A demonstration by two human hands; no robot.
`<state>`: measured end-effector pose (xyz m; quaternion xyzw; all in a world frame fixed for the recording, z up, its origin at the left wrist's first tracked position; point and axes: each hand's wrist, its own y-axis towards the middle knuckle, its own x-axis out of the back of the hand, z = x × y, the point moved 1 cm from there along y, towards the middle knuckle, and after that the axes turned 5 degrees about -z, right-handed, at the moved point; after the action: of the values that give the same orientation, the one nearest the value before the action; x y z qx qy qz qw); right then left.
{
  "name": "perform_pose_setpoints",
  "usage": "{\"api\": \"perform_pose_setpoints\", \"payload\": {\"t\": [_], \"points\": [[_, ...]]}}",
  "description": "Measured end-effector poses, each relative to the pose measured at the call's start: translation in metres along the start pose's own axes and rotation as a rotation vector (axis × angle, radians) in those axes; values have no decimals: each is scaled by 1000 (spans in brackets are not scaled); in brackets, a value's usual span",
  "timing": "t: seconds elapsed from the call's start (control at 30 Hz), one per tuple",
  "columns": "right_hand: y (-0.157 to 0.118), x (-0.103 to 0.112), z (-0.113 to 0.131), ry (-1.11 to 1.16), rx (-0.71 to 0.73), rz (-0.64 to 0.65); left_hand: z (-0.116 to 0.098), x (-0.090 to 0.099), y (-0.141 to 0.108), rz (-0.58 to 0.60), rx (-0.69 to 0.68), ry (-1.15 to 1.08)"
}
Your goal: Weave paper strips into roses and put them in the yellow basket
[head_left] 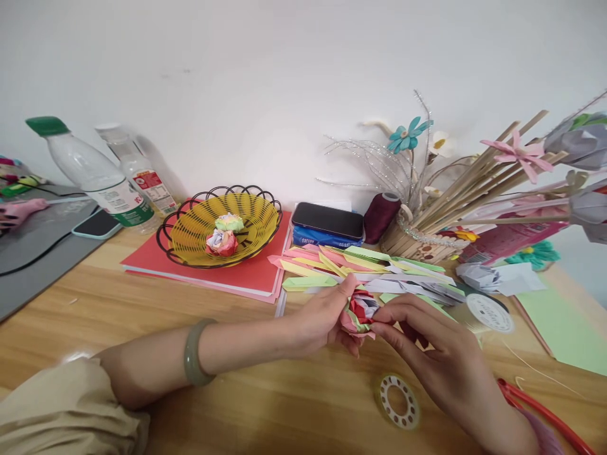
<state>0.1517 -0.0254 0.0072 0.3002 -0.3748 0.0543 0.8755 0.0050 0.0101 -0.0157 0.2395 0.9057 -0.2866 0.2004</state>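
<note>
A folded paper flower (360, 311) in red, white, green and pink is held above the table. My left hand (322, 319) is closed around its left side, thumb on top. From the right, my right hand (427, 341) pinches the flower's edge between thumb and forefinger. Behind it lie folded paper strips (327, 265) in pink, yellow, green and white. Two finished-looking paper flowers (222, 242) rest in a yellow basket (260, 221) with a black looped rim. A roll of clear tape (398, 402) lies below my hands.
The basket stands on red paper sheets (142, 256). Two bottles (102, 177) and a phone (97, 224) are at left. Another phone (327, 219) lies on a blue pack. At right are a pot (403, 237) of sticks and flowers, a thread spool (488, 313) and red-handled tool (540, 407).
</note>
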Motion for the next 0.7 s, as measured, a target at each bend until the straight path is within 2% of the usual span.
{"api": "perform_pose_setpoints", "payload": {"t": [0.23, 0.4, 0.7], "points": [[-7, -2, -1, -22, 45, 40, 2, 0, 2, 19, 54, -14], [-4, -1, -1, 36, 54, 22, 2, 2, 4, 36, 103, -25], [-2, -2, -4, -15, 74, 18, 1, 3, 5, 33, 111, -59]]}}
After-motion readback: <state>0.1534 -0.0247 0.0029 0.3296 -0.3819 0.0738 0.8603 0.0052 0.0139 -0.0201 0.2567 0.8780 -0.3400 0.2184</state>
